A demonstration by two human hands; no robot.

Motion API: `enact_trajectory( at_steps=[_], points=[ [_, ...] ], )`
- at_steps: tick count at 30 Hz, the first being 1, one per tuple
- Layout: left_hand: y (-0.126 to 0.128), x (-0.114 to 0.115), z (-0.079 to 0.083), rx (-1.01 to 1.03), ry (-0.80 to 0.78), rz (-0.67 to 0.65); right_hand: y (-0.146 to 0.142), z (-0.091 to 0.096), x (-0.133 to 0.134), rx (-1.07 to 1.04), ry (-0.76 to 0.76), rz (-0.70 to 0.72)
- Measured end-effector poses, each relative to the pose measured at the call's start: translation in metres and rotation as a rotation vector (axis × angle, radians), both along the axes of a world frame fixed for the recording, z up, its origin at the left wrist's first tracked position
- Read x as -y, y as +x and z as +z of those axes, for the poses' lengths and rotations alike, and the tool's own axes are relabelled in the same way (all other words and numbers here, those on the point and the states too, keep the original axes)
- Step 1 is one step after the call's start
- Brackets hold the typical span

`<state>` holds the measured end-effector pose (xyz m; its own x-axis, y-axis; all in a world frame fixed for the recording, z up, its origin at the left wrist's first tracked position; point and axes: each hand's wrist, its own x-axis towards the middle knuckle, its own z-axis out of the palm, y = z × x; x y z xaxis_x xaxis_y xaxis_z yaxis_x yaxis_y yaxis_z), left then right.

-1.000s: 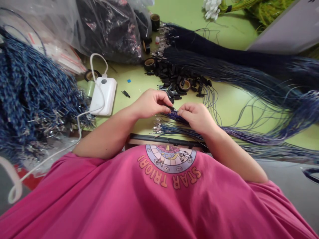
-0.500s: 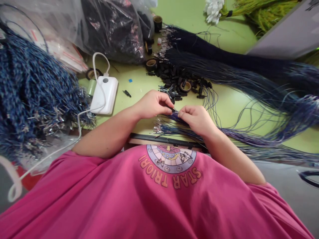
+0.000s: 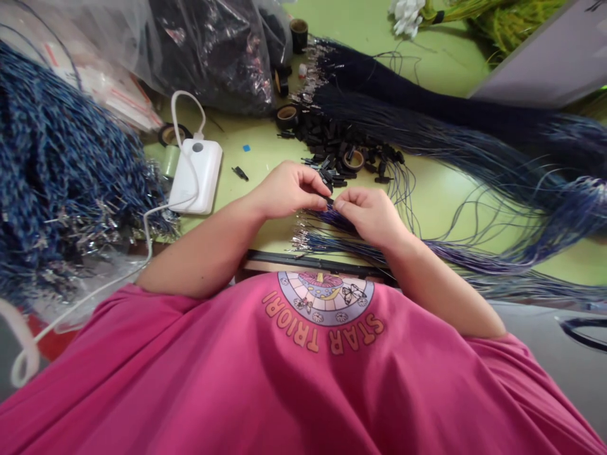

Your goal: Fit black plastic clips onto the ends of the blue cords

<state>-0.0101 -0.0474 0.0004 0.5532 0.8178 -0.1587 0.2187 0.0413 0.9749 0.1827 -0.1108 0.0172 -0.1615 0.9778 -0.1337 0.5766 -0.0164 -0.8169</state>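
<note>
My left hand (image 3: 290, 189) pinches a small black connector housing (image 3: 329, 200) between thumb and fingertips. Close beside it, the fingertips of my right hand (image 3: 370, 213) are pressed together on a thin wire, mostly hidden by the fingers. The two hands nearly meet at the housing. Beneath them lies a bundle of blue and purple wires (image 3: 327, 243) with bare metal terminals at the left end. Just beyond the hands is a pile of black connector housings (image 3: 332, 142), with a tape roll (image 3: 353, 160) among them.
A white power bank (image 3: 202, 177) with a cable stands left of my forearm. Twisted blue wires (image 3: 71, 158) heap at the far left. Dark wires (image 3: 417, 107) stretch across the back right. A plastic bag (image 3: 208, 50) and tape rolls (image 3: 287, 117) sit at the back.
My right hand has come closer to the left, and the short gap with metal and wire between the fingertips has narrowed. The view has shifted slightly.
</note>
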Motion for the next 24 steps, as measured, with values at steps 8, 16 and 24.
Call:
enact_trajectory(
  at_steps=[8, 16, 24],
  points=[
    [-0.013, -0.01, 0.003, -0.241, 0.103, -0.142, 0.036, -0.021, -0.024, 0.551, 0.13, 0.199],
    [-0.007, -0.007, -0.009, -0.221, 0.159, -0.169, 0.024, -0.017, -0.012, 0.589, 0.049, 0.179],
    [-0.01, -0.012, -0.009, -0.417, 0.186, -0.26, 0.03, -0.004, -0.005, 0.859, 0.018, 0.184]
  ],
)
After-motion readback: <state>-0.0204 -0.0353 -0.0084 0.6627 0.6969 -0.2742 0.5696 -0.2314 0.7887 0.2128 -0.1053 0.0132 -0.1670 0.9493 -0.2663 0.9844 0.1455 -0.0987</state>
